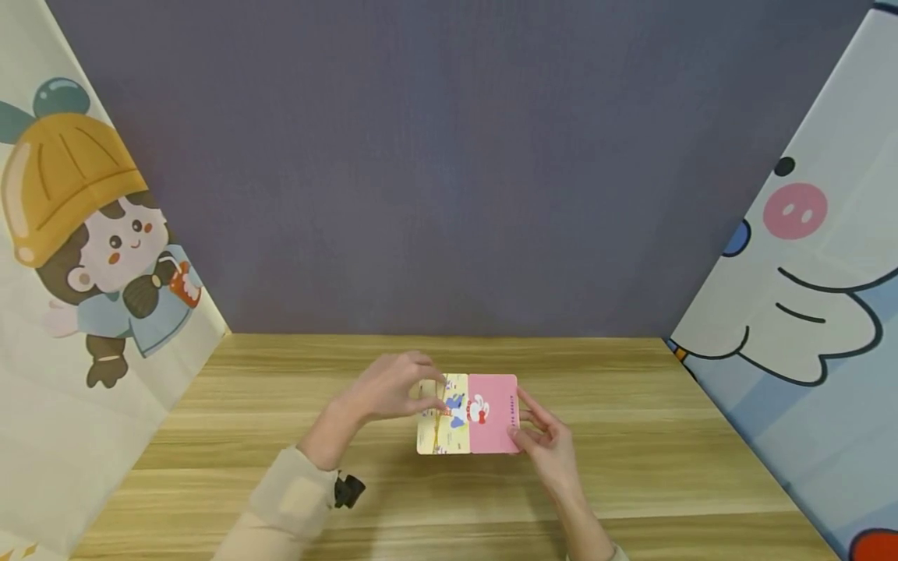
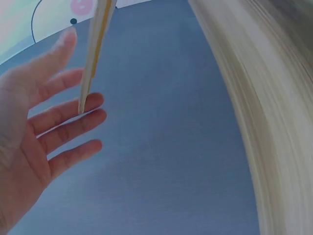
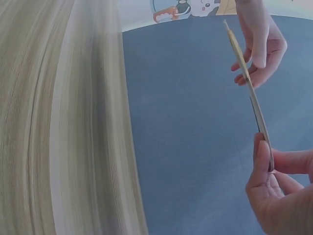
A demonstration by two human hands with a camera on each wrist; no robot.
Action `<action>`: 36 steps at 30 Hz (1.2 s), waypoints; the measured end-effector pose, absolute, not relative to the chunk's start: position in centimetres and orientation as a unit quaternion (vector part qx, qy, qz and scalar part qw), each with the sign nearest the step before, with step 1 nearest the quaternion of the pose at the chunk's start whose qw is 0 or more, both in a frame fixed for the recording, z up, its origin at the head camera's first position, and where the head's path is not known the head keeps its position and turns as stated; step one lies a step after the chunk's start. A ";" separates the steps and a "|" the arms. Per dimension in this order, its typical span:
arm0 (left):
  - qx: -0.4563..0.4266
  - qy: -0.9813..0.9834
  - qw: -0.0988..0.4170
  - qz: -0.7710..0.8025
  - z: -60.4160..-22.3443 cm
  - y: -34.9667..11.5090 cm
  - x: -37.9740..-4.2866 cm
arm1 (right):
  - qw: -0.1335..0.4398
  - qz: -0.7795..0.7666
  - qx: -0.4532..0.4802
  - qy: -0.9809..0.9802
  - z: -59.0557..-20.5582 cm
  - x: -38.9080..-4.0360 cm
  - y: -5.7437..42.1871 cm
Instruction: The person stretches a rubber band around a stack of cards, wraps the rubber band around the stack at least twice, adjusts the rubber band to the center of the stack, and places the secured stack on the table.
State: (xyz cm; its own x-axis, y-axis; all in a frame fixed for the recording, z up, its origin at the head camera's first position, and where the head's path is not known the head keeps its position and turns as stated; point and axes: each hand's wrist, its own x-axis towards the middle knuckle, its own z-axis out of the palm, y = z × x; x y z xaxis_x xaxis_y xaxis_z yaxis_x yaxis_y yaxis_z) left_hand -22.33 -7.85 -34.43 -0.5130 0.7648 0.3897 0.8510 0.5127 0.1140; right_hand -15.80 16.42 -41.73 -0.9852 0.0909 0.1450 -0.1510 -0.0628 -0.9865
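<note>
A small, thin booklet or folded card (image 1: 493, 421), one half pink with a white rabbit and the other pale yellow with a blue cartoon animal, is held up over the table. My right hand (image 1: 556, 456) pinches its pink end between thumb and fingers. At the yellow end is my left hand (image 1: 396, 387), its thumb and fingers spread around the edge. Seen edge-on in the left wrist view, the booklet (image 2: 96, 49) passes between that thumb and the loosely extended fingers (image 2: 68, 132). The right wrist view shows it slightly bowed, with the right thumb and fingers (image 3: 262, 156) gripping its near end.
Below lies a wood-grain table (image 1: 631, 467). A dark grey-blue panel (image 1: 449, 171) rises at its back edge. Cartoon-printed sheets flank it: a child in a yellow hat (image 1: 77, 179) on the left, a white pink-nosed figure (image 1: 835, 273) on the right. A black wrist device (image 1: 348, 492) sits by the left cuff.
</note>
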 end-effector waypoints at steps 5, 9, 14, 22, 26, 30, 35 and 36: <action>-0.460 -0.843 0.213 -0.179 -34.8 -7.4 -22.3 | 0.098 0.732 0.056 -0.672 -42.4 -16.0 16.7; -0.431 -0.837 0.267 -0.206 -35.1 -7.0 -21.9 | 0.109 0.732 0.104 -0.664 -46.5 -17.9 18.4; -0.385 -0.834 0.312 -0.243 -35.7 -6.5 -21.2 | 0.104 0.737 0.086 -0.663 -51.8 -20.8 20.4; -0.294 -0.809 0.388 -0.328 -36.7 -5.6 -19.8 | 0.107 0.761 0.131 -0.626 -50.1 -20.4 20.5; -0.252 -0.786 0.408 -0.390 -37.3 -5.1 -19.2 | 0.110 0.772 0.166 -0.604 -46.8 -19.1 19.8; -0.207 -0.767 0.401 -0.457 -38.0 -4.6 -18.7 | 0.113 0.763 0.146 -0.619 -47.5 -20.0 20.4; -0.146 -0.734 0.382 -0.543 -38.8 -4.2 -18.1 | 0.112 0.752 0.099 -0.642 -51.6 -22.9 21.9; -0.134 -0.725 0.380 -0.558 -38.8 -4.1 -18.0 | 0.112 0.753 0.091 -0.641 -52.0 -23.2 22.0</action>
